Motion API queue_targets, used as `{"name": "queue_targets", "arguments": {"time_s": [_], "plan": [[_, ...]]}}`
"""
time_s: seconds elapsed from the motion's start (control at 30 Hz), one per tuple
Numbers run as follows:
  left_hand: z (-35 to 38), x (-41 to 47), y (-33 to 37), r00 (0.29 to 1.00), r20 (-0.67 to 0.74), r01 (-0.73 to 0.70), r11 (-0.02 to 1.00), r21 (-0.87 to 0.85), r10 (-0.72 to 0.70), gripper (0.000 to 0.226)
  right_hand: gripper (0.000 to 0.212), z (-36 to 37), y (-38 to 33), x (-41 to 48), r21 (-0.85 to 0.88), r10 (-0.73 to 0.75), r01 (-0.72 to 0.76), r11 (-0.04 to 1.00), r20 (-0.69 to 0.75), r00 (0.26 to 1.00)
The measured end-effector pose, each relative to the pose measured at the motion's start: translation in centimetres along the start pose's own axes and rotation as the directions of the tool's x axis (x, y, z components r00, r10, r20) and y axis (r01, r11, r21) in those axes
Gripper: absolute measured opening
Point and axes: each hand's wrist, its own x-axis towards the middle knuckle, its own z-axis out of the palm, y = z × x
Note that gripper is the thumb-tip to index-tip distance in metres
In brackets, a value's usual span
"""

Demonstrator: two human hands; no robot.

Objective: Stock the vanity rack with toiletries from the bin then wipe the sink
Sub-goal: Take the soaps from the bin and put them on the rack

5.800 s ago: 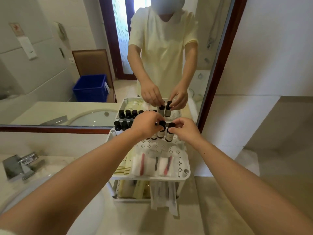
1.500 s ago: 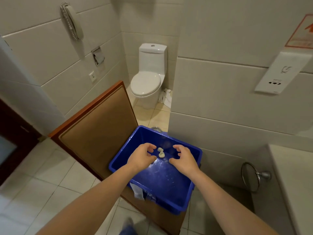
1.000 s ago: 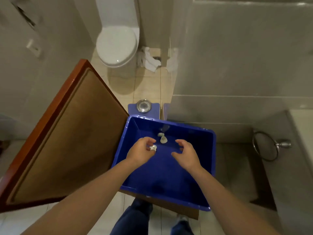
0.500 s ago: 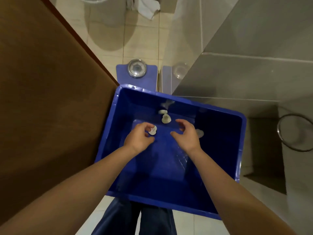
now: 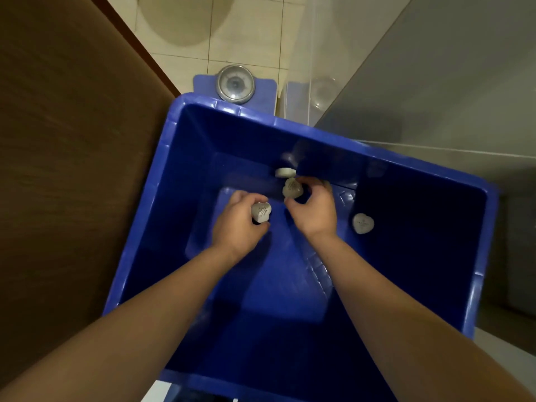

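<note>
Both my hands reach down into the deep blue plastic bin (image 5: 162,175). My left hand (image 5: 237,224) holds a small white heart-shaped soap (image 5: 261,212) between curled fingers and thumb. My right hand (image 5: 314,208) curls its fingers and thumb round a second heart-shaped soap (image 5: 293,188) near the bin's far wall. A third white soap (image 5: 285,172) lies just beyond it against that wall. Another heart-shaped soap (image 5: 363,223) lies loose on the bin floor, right of my right wrist. The vanity rack and sink are out of view.
A brown wooden panel with a reddish edge (image 5: 72,140) stands along the bin's left side. Beyond the bin a blue bathroom scale (image 5: 235,85) sits on the beige floor tiles (image 5: 246,30). A grey tiled wall (image 5: 452,82) rises at the right.
My view dropped closer over the bin. My right hand moved forward and closed round the second soap by the far wall. My left hand kept its soap.
</note>
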Motion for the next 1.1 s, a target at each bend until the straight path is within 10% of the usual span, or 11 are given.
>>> {"name": "queue_targets", "arguments": {"time_s": [0.53, 1.1], "plan": [[1.3, 0.5, 0.0, 0.998, -0.044, -0.041, 0.964, 0.261, 0.055, 0.044, 0.03, 1.4, 1.5, 1.3, -0.097, -0.048, 0.041, 0.994, -0.075, 0.996], [1.5, 0.3, 0.1, 0.997, -0.071, 0.044, 0.983, 0.176, -0.032, 0.035, 0.025, 1.9, 0.9, 1.3, -0.173, -0.068, 0.053, 0.983, -0.082, 0.994]]}}
